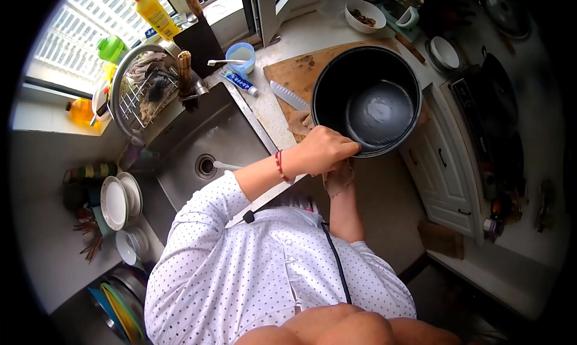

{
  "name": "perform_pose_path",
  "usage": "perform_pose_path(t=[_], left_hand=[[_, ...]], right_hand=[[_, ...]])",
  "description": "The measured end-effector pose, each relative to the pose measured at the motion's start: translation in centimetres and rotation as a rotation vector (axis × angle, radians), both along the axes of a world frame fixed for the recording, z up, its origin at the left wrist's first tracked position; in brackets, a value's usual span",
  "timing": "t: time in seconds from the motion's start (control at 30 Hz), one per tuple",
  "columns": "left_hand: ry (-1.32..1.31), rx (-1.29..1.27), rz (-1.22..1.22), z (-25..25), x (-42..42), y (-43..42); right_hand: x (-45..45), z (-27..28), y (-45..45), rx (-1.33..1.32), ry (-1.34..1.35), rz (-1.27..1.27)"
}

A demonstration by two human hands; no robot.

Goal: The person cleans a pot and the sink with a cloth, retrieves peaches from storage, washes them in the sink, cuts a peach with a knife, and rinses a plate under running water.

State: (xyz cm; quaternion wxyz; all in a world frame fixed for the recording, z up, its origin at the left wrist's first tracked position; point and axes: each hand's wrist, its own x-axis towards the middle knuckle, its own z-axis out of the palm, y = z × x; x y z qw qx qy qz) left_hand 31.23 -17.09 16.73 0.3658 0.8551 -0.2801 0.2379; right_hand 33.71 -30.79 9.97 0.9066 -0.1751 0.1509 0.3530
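Observation:
A round black pot (pixel 366 101) is tilted so that its inside faces the camera, with a pale patch on its bottom. My left hand (pixel 324 149), a red bracelet at its wrist, is closed on the near rim. Just below it is my right hand (pixel 339 175), close to the pot's near side; its fingers are mostly hidden behind my left hand. A wooden cutting board (pixel 294 68) lies behind the pot, bearing a knife (pixel 288 95) with a pale blade. Beside the pot's left edge is a crumpled tan cloth (pixel 300 122).
Left of my arms is a steel sink (pixel 222 140), with a dish rack (pixel 135 92) behind it. A blue cup (pixel 241 56) and toothpaste tube (pixel 239 81) stand near the board. Plates (pixel 114 204) are at left, a white bowl (pixel 365 16) at back, a stove (pixel 475 116) at right.

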Motion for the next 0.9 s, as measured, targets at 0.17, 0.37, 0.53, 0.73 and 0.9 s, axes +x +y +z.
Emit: perform_pose_path(t=[0.17,0.37,0.53,0.73,0.9], left_hand=[[0.099,0.236,-0.034,-1.8,0.6,0.7],[0.053,0.31,-0.102,-0.5,-0.2,0.5],[0.112,-0.1,-0.206,-1.1,0.7,-1.3],[0.102,0.152,-0.052,-2.2,6.6,-1.7],[0.075,0.313,-0.029,-6.7,13.0,-3.1]], right_hand=[[-1.1,-0.4,-0.9,-0.033,0.07,-0.052],[2.4,5.2,-2.6,-0.12,0.084,-0.362],[4.3,5.6,-2.7,-0.502,-0.41,-0.361],[3.3,-0.1,-4.6,-0.31,-0.256,-0.288],[2.2,-2.2,-8.4,-0.414,-0.092,-0.195]])
